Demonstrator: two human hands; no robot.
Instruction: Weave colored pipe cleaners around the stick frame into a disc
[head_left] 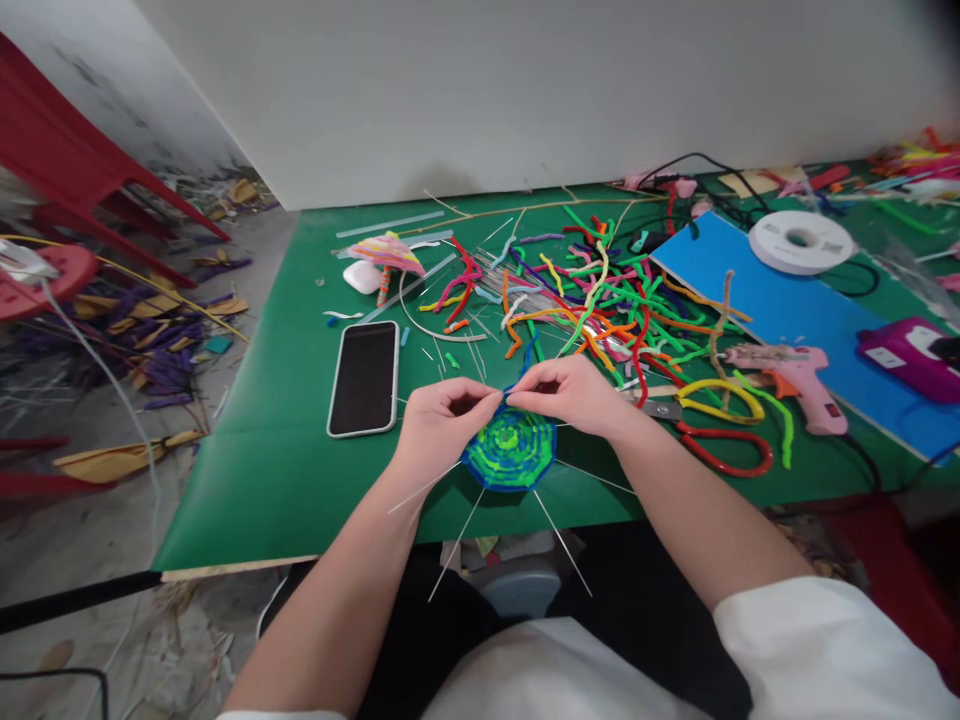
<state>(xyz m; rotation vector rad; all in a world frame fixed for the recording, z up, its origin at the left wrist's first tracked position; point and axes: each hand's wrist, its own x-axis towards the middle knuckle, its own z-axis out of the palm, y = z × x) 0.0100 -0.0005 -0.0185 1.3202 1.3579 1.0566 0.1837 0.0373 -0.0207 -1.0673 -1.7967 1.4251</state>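
A round disc (pixel 510 455) woven in green and blue rings lies at the table's front edge, with thin pale wires radiating from its rim. Both hands meet at its far edge. My left hand (pixel 448 418) pinches a blue pipe cleaner (pixel 529 355) between thumb and forefinger. Right beside it, my right hand (pixel 564 394) pinches the same blue strand, whose loose end rises beyond the fingertips. Exactly how the strand runs between the fingers is hidden.
Colourful pipe cleaners (pixel 600 290) are heaped beyond my hands. A phone (pixel 364 380) lies left, near a small pink-striped umbrella (pixel 386 256). Scissors (pixel 724 425), a pink glue gun (pixel 795 380), a white spool (pixel 801 241) and a blue board (pixel 720 262) occupy the right.
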